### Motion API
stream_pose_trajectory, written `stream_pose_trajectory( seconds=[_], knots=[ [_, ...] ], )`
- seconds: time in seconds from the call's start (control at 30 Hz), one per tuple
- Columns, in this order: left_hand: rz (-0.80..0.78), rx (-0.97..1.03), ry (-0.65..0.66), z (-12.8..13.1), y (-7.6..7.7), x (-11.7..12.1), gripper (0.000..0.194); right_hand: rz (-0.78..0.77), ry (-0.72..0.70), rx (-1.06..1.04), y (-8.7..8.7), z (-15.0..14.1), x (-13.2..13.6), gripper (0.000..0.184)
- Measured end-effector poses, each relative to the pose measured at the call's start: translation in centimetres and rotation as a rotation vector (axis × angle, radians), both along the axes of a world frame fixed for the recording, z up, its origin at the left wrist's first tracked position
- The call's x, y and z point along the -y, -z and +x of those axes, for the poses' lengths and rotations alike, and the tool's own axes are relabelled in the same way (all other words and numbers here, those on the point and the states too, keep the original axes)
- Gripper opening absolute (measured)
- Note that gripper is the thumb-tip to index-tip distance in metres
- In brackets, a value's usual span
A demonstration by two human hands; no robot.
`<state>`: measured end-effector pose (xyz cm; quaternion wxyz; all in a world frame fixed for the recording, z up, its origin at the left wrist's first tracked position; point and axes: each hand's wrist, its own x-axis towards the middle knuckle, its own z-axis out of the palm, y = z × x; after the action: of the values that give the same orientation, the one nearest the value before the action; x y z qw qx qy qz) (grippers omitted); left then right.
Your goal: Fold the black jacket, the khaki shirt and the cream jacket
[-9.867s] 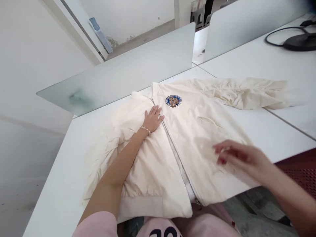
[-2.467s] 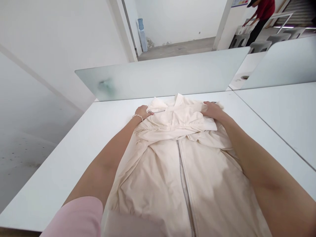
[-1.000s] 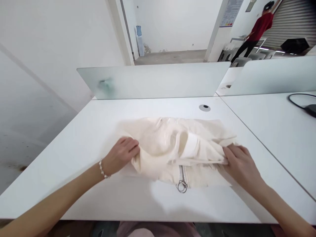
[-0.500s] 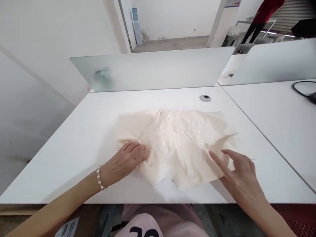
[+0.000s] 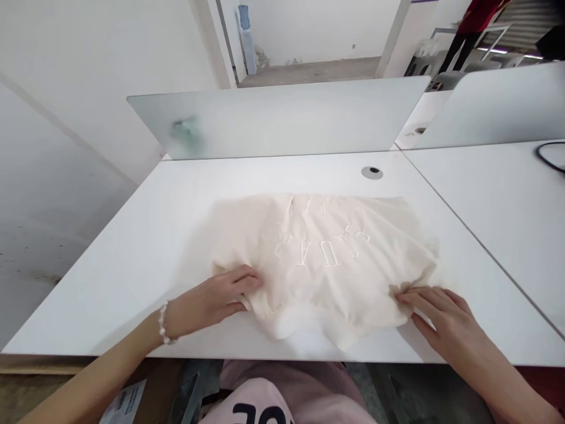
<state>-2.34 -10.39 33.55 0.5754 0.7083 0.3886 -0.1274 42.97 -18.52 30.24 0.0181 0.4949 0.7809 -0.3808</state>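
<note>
A cream shirt [image 5: 322,288] with outlined embroidered letters lies spread and wrinkled on the white desk [image 5: 132,235], its curved edge towards me. My left hand [image 5: 212,297], with a beaded bracelet on the wrist, pinches the cloth at the shirt's near left side. Opposite it, my right hand [image 5: 445,318] is closed on the near right side, where the fabric bunches up at the fingertips. Folds run across the shirt between the two hands.
A frosted divider [image 5: 282,121] stands along the desk's far edge. Near its right end is a round cable grommet [image 5: 372,172]. A black cable [image 5: 547,158] lies on the adjoining desk. Someone in dark trousers [image 5: 459,50] stands in the background.
My right hand was open beside the shirt and has closed on its right side. The shirt's front is pulled slightly right and looks flatter. My left hand still grips the left side.
</note>
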Motion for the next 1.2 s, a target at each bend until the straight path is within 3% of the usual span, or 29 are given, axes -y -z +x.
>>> stream_pose_trajectory(
  seconds=[0.1, 0.2, 0.27, 0.33, 0.43, 0.5, 0.67, 0.83, 0.93, 1.07, 1.2],
  knots=[
    [-0.253, 0.016, -0.359, -0.7, 1.3, -2.9, 0.024, -0.090, 0.100, 0.024, -0.6, 0.4, -2.3, 0.029],
    [-0.132, -0.080, -0.563, -1.6, 5.3, -6.7, 0.026, -0.098, 0.244, 0.124, -0.1, 0.9, -6.4, 0.029],
    [0.018, -0.232, -0.536, -2.3, 9.1, -8.5, 0.026, -0.073, 0.316, 0.196, 2.1, 1.3, -8.9, 0.030],
    [0.089, -0.378, -0.481, -2.8, 13.1, -9.3, 0.028, -0.145, 0.411, 0.256, 5.6, 1.7, -10.8, 0.028],
    [-0.065, -0.514, -0.476, -2.9, 17.8, -9.4, 0.038, -0.389, 0.547, 0.321, 10.7, 1.9, -12.8, 0.031],
    [-0.160, -0.477, -0.500, -2.4, 19.5, -9.3, 0.042, -0.519, 0.560, 0.329, 12.9, 1.5, -13.7, 0.036],
    [-0.136, -0.433, -0.507, -1.2, 20.5, -9.4, 0.026, -0.594, 0.555, 0.300, 14.9, 0.4, -14.7, 0.032],
    [0.053, -0.411, -0.644, -2.7, 19.3, -8.7, 0.023, -0.509, 0.622, 0.295, 15.3, 1.5, -14.0, 0.027],
    [0.062, -0.419, -0.718, -3.7, 18.9, -7.2, 0.022, -0.487, 0.651, 0.303, 15.6, 1.8, -12.8, 0.026],
    [-0.011, -0.498, -0.606, -4.1, 19.8, -6.4, 0.021, -0.491, 0.580, 0.314, 16.4, 1.2, -12.1, 0.027],
    [0.156, -0.529, -0.408, -3.5, 20.1, -9.1, 0.017, -0.397, 0.506, 0.305, 16.0, 0.0, -13.6, 0.017]
  ],
)
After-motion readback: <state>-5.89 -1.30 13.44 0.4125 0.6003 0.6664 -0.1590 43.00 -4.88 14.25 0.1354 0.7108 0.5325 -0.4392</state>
